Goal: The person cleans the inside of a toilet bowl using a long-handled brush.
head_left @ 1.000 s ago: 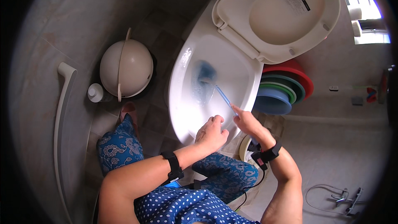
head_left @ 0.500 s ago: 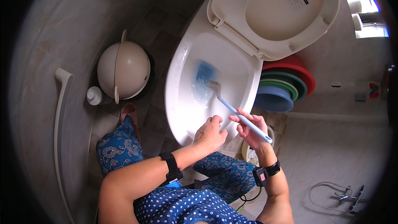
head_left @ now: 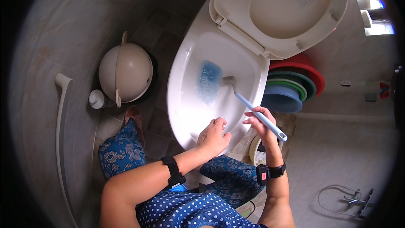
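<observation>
My right hand [head_left: 265, 127] is wrapped around the pale blue handle of a toilet brush [head_left: 256, 112]. The brush's greyish head [head_left: 229, 81] rests against the right inner wall of the white toilet bowl [head_left: 181, 101], just beside the blue, bubbly water [head_left: 209, 81]. Over the front part of the bowl is my left hand [head_left: 214, 137], with loosely bent fingers, thumb apart and nothing visible in it. Whether it touches the rim I cannot tell. The raised seat and lid [head_left: 278, 17] lean back at the far side.
Stacked basins [head_left: 282, 100] stand right of the toilet, and a small bin [head_left: 255, 152] sits near my right forearm. To the left are a round cream container [head_left: 126, 72], a white bottle [head_left: 96, 99] and a wall grab bar [head_left: 62, 114]. A shower fixture [head_left: 354, 198] is at lower right.
My right hand has moved the brush right and slightly up, so its head has left the blue water for the bowl's right wall. The left hand stays put.
</observation>
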Demonstrator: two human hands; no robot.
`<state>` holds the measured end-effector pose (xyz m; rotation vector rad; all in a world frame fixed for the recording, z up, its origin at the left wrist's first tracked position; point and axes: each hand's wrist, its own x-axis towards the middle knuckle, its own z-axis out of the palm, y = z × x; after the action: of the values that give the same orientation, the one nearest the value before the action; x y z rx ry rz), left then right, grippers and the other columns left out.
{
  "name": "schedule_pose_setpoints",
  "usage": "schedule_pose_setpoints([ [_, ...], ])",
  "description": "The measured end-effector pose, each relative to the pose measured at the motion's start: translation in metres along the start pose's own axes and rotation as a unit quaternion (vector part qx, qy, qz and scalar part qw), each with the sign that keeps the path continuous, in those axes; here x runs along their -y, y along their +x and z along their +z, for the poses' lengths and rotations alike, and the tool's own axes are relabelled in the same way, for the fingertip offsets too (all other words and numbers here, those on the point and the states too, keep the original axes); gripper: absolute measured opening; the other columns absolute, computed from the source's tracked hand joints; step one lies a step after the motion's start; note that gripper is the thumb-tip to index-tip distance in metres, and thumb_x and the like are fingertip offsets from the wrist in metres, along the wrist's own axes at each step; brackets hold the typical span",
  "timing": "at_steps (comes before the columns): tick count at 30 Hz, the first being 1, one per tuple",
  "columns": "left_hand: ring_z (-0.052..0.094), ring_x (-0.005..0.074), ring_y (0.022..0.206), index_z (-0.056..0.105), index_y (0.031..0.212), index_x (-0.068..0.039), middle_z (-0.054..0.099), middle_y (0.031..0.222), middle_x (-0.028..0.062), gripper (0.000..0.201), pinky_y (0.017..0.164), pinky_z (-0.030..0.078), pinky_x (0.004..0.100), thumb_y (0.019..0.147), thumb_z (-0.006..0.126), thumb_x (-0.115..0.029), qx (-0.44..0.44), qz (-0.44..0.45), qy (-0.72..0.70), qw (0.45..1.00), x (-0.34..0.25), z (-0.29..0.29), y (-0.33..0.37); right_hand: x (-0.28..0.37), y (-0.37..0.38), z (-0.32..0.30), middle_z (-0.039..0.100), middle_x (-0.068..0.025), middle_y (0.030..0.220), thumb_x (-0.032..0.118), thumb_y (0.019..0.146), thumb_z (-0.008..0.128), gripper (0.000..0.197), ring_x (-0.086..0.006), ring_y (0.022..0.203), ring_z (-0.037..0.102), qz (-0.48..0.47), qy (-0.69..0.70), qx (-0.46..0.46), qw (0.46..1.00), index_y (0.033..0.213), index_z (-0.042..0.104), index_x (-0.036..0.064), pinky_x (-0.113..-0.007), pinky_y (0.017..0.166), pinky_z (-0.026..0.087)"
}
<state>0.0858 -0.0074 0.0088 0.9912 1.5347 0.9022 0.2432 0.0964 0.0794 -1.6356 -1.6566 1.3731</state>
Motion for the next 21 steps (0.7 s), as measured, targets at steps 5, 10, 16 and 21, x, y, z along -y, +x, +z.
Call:
schedule_pose_setpoints([
  [5, 0.064, 0.0261, 0.088, 0.052, 0.114, -0.001, 0.061, 0.106, 0.0163, 0.038, 0.08, 0.051, 0.0368, 0.081, 0.059, -0.017, 0.014, -0.007, -0.001, 1.0, -0.004, 0.0, 0.001, -0.011, 0.02, -0.009, 0.066, -0.0112, 0.075, 0.008, 0.088, 0.061, 0.015, -0.0158, 0.063, 0.065, -0.181, -0.171, -0.084, 0.965, 0.094, 0.066, -0.0045, -0.026, 0.059, 0.05],
  [10, 0.064, 0.026, 0.088, 0.051, 0.114, -0.001, 0.061, 0.106, 0.0163, 0.038, 0.08, 0.051, 0.0366, 0.081, 0.059, -0.017, 0.002, 0.003, 0.006, 1.0, -0.001, -0.001, 0.001, 0.012, 0.035, -0.01, 0.063, -0.0171, 0.08, 0.001, 0.083, 0.061, 0.021, -0.0278, 0.067, 0.064, -0.262, -0.313, -0.052, 0.911, 0.103, 0.064, -0.0017, -0.031, 0.064, 0.05],
  [16, 0.063, 0.026, 0.088, 0.051, 0.115, -0.001, 0.06, 0.105, 0.0157, 0.038, 0.079, 0.051, 0.0365, 0.081, 0.059, -0.017, 0.011, 0.014, -0.005, 1.0, -0.003, 0.006, 0.003, -0.012, 0.049, -0.002, 0.065, -0.016, 0.088, 0.001, 0.081, 0.061, 0.028, -0.0313, 0.081, 0.064, -0.312, -0.37, 0.018, 0.875, 0.109, 0.063, 0.0033, -0.037, 0.074, 0.051],
  [21, 0.063, 0.0255, 0.088, 0.051, 0.115, -0.001, 0.06, 0.105, 0.0154, 0.038, 0.079, 0.051, 0.0363, 0.081, 0.06, -0.017, 0.002, 0.003, 0.008, 1.0, -0.001, -0.004, 0.0, 0.006, 0.04, -0.027, 0.065, -0.0161, 0.086, -0.004, 0.078, 0.062, 0.029, -0.0311, 0.078, 0.063, -0.358, -0.406, 0.008, 0.841, 0.106, 0.063, 0.0005, -0.037, 0.072, 0.052],
])
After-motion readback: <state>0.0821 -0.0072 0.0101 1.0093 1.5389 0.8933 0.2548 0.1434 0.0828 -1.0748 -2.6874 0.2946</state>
